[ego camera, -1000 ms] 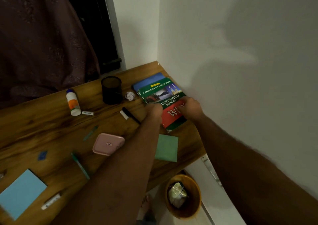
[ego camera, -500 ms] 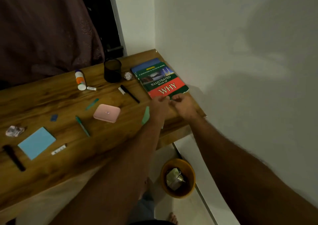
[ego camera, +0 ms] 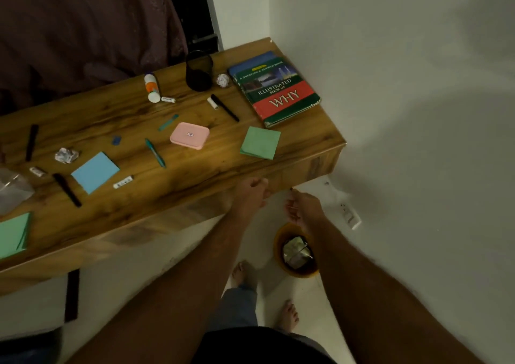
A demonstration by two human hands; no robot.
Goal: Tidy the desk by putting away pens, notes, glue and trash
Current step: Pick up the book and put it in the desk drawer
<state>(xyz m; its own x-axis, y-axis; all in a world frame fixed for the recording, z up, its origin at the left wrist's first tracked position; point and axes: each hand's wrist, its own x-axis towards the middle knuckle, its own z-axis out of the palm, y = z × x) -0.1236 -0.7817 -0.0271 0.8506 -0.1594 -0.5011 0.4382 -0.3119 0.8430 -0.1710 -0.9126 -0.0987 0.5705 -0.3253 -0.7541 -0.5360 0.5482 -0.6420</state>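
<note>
Both my hands hang just off the wooden desk's (ego camera: 195, 185) front edge, above the floor. My left hand (ego camera: 250, 193) is curled into a fist with nothing visible in it. My right hand (ego camera: 302, 209) has its fingers curled above the orange trash bin (ego camera: 278, 249); whether it pinches something small is unclear. On the desk lie a green note pad (ego camera: 260, 142), a blue note pad (ego camera: 95, 172), a teal pen (ego camera: 155, 152), a black pen (ego camera: 224, 107), a black marker (ego camera: 67, 189), a glue bottle (ego camera: 152, 87), a black pen holder (ego camera: 199, 71) and two crumpled papers (ego camera: 223, 80) (ego camera: 66, 155).
Stacked books (ego camera: 278, 90) sit at the desk's right end against the wall. A pink case (ego camera: 189, 135) lies mid-desk. Another green pad (ego camera: 14, 235) and a clear plastic bag (ego camera: 12, 188) are at the left. A dark curtain hangs behind; my bare feet stand beside the bin.
Both hands have drawn back from the books to the desk's front edge. The green note pad, tilted up half a second ago, now lies flat. The view has widened to the left.
</note>
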